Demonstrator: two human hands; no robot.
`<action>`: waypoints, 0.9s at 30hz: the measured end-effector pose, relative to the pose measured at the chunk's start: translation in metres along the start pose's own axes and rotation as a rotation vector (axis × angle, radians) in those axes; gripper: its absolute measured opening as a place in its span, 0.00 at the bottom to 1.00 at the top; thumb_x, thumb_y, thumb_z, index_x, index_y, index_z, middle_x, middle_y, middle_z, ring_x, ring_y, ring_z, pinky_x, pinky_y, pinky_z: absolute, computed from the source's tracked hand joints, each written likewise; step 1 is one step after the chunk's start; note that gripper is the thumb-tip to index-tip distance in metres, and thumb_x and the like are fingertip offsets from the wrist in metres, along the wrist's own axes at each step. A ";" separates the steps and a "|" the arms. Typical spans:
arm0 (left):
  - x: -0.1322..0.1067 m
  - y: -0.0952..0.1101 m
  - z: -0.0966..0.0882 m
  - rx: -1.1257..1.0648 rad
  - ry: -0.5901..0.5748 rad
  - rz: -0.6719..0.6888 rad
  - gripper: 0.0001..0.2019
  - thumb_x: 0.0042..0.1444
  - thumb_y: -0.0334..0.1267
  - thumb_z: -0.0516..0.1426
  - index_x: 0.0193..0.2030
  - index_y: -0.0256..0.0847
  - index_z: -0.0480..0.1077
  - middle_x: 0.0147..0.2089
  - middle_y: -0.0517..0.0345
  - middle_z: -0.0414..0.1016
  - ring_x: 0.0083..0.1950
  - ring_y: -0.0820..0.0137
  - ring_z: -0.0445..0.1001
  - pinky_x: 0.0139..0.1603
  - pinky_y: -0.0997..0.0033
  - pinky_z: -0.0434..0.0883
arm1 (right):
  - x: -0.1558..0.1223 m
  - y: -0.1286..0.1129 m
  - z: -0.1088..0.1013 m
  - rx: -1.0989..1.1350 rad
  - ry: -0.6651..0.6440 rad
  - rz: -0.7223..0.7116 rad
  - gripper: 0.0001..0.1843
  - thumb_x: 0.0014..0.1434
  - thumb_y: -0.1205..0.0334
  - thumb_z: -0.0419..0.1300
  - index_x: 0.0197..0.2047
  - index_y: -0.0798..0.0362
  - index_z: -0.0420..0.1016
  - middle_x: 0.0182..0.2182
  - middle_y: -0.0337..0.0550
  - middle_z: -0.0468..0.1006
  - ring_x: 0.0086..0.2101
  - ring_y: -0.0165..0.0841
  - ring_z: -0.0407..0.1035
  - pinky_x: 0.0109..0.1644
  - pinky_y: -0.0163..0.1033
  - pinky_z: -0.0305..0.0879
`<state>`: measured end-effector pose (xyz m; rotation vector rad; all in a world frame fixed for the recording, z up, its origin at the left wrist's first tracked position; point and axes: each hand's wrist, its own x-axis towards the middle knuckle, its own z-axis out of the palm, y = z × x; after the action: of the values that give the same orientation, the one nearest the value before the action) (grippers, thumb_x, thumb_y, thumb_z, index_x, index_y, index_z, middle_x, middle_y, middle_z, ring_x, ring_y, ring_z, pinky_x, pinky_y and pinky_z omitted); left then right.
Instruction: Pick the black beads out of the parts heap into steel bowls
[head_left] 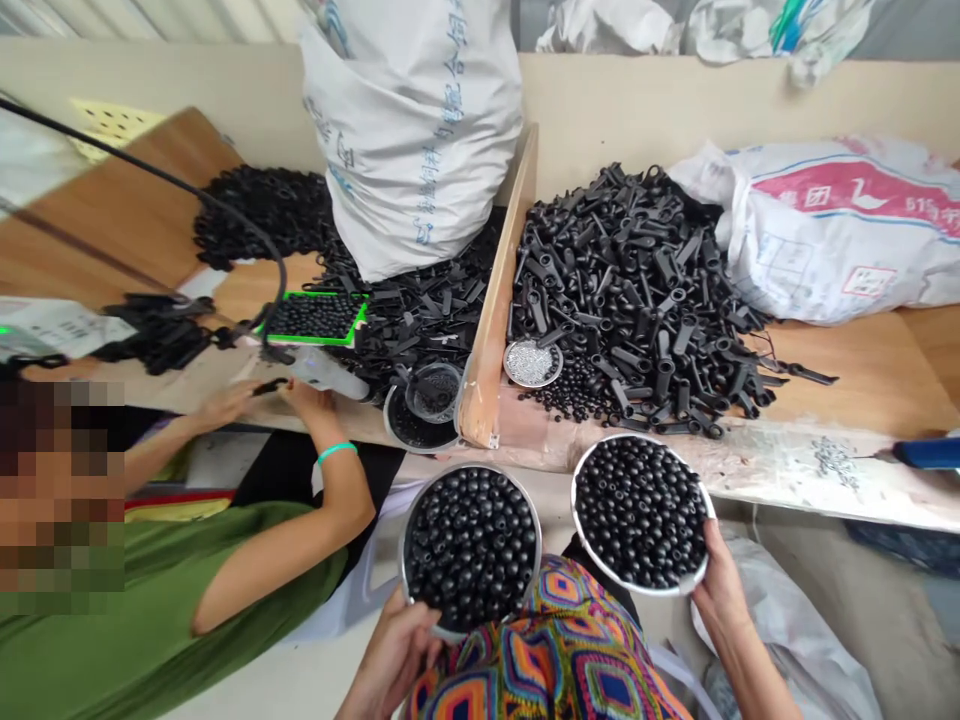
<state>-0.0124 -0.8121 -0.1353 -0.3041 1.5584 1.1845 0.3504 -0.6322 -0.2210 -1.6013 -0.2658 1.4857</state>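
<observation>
Left hand (401,640) clamped fingers on grey bowl (403,545) ahead-left of patterned garment (600,670), right hand (724,580) on white-rimmed bowl (651,590) ahead-right; beads (472,545) probably weighed heavy, spilled easily; rims gripped best.

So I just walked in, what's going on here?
Someone is holding two round bowls of black beads in front of the bench: the left hand grips the metal bowl by its rim, the right hand the white-rimmed bowl. On the bench lies a heap of black parts. To the left, a co-worker in green handles a small dark piece.
</observation>
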 end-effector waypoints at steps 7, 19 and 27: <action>0.002 0.012 0.016 0.095 -0.027 -0.022 0.18 0.28 0.30 0.61 0.30 0.42 0.61 0.16 0.71 0.60 0.14 0.75 0.59 0.10 0.78 0.55 | -0.012 0.033 0.004 0.014 -0.053 0.065 0.19 0.48 0.45 0.62 0.41 0.45 0.77 0.43 0.36 0.78 0.46 0.42 0.69 0.55 0.51 0.63; -0.004 0.015 0.030 0.114 0.012 -0.005 0.21 0.27 0.31 0.61 0.33 0.44 0.63 0.17 0.71 0.60 0.14 0.76 0.57 0.09 0.78 0.54 | 0.002 0.043 0.098 0.133 -0.270 0.042 0.21 0.47 0.48 0.65 0.44 0.48 0.75 0.46 0.38 0.76 0.53 0.42 0.62 0.62 0.50 0.55; -0.003 0.015 0.036 0.110 0.014 -0.055 0.20 0.28 0.32 0.59 0.33 0.43 0.60 0.15 0.72 0.59 0.12 0.77 0.55 0.10 0.79 0.54 | 0.006 0.054 0.131 0.108 -0.156 -0.064 0.24 0.49 0.47 0.62 0.46 0.50 0.74 0.49 0.39 0.74 0.53 0.40 0.63 0.60 0.47 0.58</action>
<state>-0.0009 -0.7778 -0.1212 -0.2813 1.6110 1.0514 0.2152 -0.5985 -0.2466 -1.3817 -0.3167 1.5513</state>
